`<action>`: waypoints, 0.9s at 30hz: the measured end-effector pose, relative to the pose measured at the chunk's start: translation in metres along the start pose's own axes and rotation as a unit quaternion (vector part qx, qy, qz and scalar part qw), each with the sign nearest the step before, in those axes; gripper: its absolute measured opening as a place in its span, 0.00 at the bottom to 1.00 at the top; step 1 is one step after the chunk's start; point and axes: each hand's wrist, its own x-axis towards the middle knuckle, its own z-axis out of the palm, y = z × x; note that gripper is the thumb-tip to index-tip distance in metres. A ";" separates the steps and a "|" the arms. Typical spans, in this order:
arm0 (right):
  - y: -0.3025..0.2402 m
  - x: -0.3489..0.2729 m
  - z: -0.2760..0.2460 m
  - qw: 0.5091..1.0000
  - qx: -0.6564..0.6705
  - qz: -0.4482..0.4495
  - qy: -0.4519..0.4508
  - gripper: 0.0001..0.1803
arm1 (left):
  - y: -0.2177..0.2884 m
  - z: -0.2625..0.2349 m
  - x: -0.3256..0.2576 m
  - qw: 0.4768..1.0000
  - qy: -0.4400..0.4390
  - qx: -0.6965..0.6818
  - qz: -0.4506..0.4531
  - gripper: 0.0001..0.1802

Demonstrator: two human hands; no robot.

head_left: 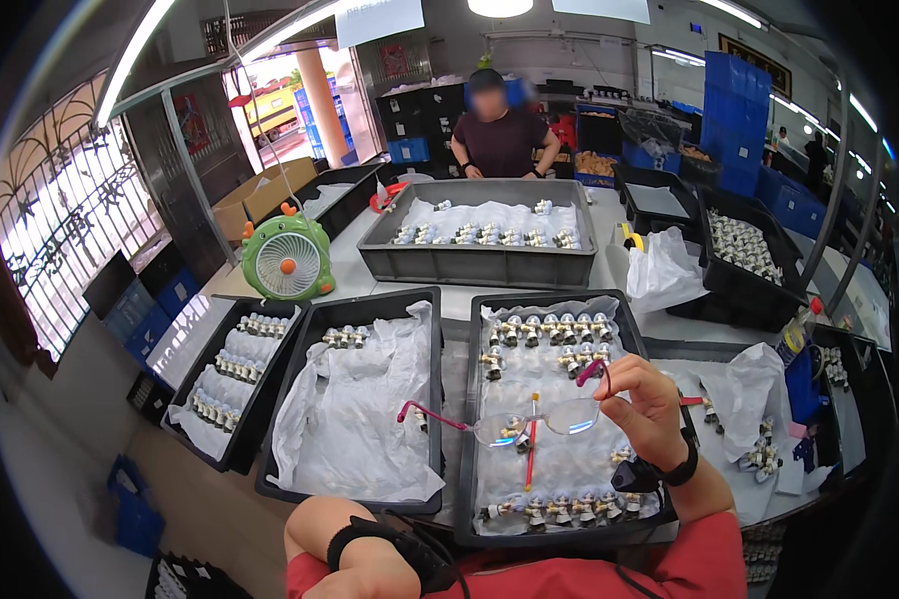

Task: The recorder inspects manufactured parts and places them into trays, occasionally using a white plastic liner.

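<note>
Bright overhead lighting, window glare left, fisheye-bent dark edges

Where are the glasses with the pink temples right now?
In the head view, right of centre: the right hand holds the glasses above the black tray of small metal fittings.

Glasses [539, 419] had pink-red temples, clear lenses; trays [449, 399] were black, lined white; fan [288, 262] was green; sleeves [669, 574] were red.

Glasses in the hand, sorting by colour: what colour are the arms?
Pink, on the glasses; head view.
</note>
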 end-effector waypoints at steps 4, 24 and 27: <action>0.000 0.001 0.002 1.000 -0.008 0.007 -0.007 0.05 | -0.025 0.013 0.003 0.989 0.019 0.023 0.146 0.18; 0.002 -0.002 -0.001 1.000 -0.017 -0.002 -0.008 0.05 | -0.022 -0.028 -0.020 0.619 -0.545 -0.333 -0.458 0.21; 0.002 -0.002 0.001 1.000 -0.013 -0.008 -0.013 0.05 | -0.018 -0.040 -0.019 0.673 -0.457 -0.420 -0.403 0.21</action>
